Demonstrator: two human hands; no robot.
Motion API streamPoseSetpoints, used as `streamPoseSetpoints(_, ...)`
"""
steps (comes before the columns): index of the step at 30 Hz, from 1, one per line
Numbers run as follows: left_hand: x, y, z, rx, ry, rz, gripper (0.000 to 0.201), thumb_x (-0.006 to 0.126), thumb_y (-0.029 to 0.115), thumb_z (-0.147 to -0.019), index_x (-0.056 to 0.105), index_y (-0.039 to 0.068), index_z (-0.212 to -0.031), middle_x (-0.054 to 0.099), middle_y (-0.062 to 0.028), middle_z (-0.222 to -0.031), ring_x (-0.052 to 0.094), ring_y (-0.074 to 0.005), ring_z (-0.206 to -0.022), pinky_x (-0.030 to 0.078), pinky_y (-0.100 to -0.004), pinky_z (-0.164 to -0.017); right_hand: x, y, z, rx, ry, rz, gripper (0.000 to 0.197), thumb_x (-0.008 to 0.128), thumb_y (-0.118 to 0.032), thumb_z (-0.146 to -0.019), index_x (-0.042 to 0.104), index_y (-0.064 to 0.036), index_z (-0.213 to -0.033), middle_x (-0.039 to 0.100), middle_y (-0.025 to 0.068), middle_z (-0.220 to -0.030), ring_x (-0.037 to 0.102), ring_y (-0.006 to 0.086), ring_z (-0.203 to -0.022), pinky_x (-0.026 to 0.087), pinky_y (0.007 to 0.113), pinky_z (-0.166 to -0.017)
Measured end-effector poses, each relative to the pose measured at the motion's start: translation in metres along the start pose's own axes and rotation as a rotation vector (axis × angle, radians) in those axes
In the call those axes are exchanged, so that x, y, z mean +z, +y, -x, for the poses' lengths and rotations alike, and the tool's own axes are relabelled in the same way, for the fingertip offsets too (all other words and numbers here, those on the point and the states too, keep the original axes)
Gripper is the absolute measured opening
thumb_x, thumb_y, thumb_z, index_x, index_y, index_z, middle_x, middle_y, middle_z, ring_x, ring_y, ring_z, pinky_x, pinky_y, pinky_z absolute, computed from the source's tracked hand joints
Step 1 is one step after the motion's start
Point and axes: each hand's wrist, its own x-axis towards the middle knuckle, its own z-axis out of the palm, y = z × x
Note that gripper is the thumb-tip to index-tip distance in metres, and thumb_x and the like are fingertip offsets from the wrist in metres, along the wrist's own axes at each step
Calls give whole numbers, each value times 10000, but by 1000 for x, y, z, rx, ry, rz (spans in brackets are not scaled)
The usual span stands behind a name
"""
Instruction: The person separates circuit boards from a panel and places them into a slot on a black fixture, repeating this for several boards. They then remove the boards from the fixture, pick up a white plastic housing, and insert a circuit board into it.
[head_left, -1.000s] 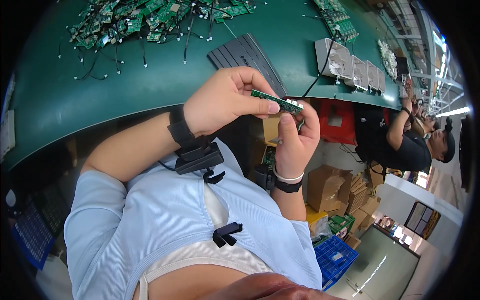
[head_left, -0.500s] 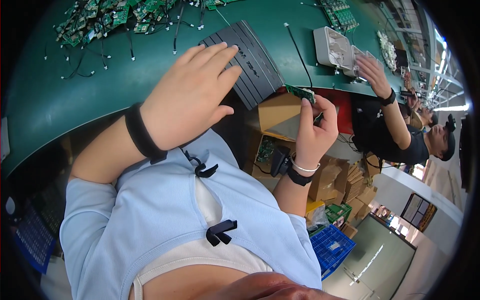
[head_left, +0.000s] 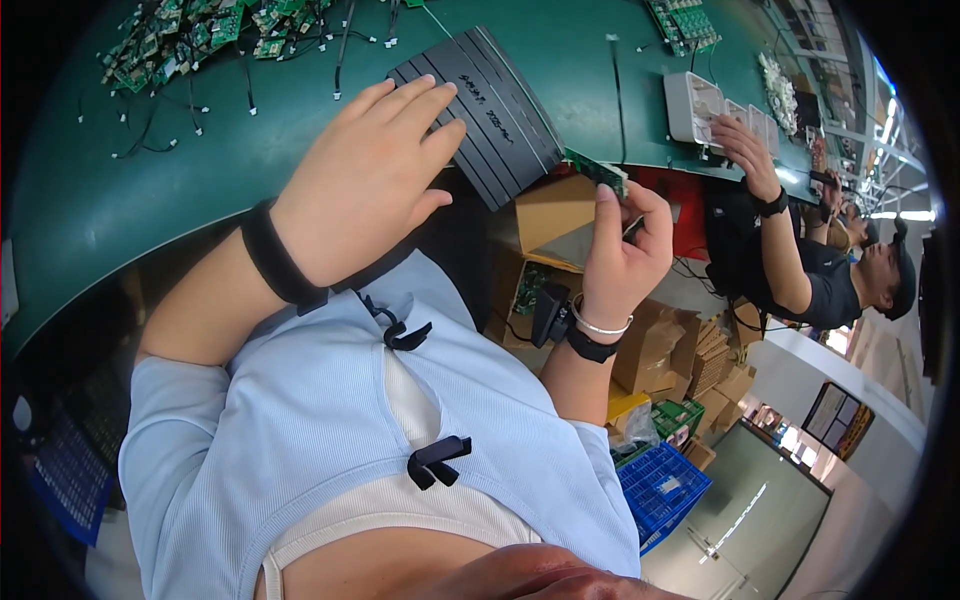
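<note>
My left hand [head_left: 365, 185] lies with fingers stretched and spread over the near left part of a dark grey grooved block [head_left: 500, 130]. Handwritten marks run across the block's top. By its right corner, my right hand [head_left: 630, 235] pinches a small green circuit board [head_left: 596, 172] between thumb and fingers. The board is tilted, its left end close against the block's edge; whether they touch I cannot tell. A black cable [head_left: 617, 105] with a pale end stretches over the green table beyond the board. Part of the board is hidden by my fingers.
Green circuit boards with black cables [head_left: 180, 45] are heaped at the far left of the table [head_left: 90, 220]. White housings [head_left: 692, 108] stand at the right, with a co-worker's hand [head_left: 745, 155] at them. An open cardboard box [head_left: 555, 215] sits below the table edge.
The circuit board in my right hand has shifted slightly left and tilted more steeply. The black cable now lies straighter. The white housings appear further right. My left hand stays on the block.
</note>
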Motion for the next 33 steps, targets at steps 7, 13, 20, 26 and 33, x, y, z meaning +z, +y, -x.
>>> streamPoseSetpoints(7,-1,-3,0,10,1,14,551,772,174,-822,564,33,-1312,485,-160,-1452,451,-361,-1377,376,-477,-1146,1,4,-6,-65,38,13,172,740,30,-853,667,26,-1008,661,23,-802,570,67,-674,447,208,-650)
streamPoseSetpoints(13,2,-4,2,19,15,12,556,777,157,-815,563,36,-1314,487,-157,-1445,461,-360,-1366,382,-476,-1142,-6,2,0,-28,-24,22,162,731,19,-893,660,11,-1038,655,-7,-904,522,37,-758,416,175,-686)
streamPoseSetpoints(20,3,-3,1,17,20,-7,551,778,149,-811,565,34,-1307,498,-156,-1424,467,-360,-1358,393,-471,-1130,1,1,-11,-64,-49,17,168,728,25,-869,660,22,-1023,645,10,-802,549,54,-700,430,197,-653)
streamPoseSetpoints(26,3,-3,-1,23,25,0,540,776,141,-810,568,32,-1297,515,-154,-1392,476,-361,-1349,401,-467,-1120,-4,2,-50,109,-249,-84,178,732,-14,-897,650,4,-1054,642,-9,-843,512,33,-710,395,178,-630)
streamPoseSetpoints(33,5,-4,0,38,30,-28,536,777,136,-806,571,35,-1290,525,-151,-1376,483,-361,-1339,417,-456,-1095,-7,42,-73,505,-368,-469,157,710,-28,-911,641,-23,-1051,649,15,-831,472,30,-610,331,189,-521)
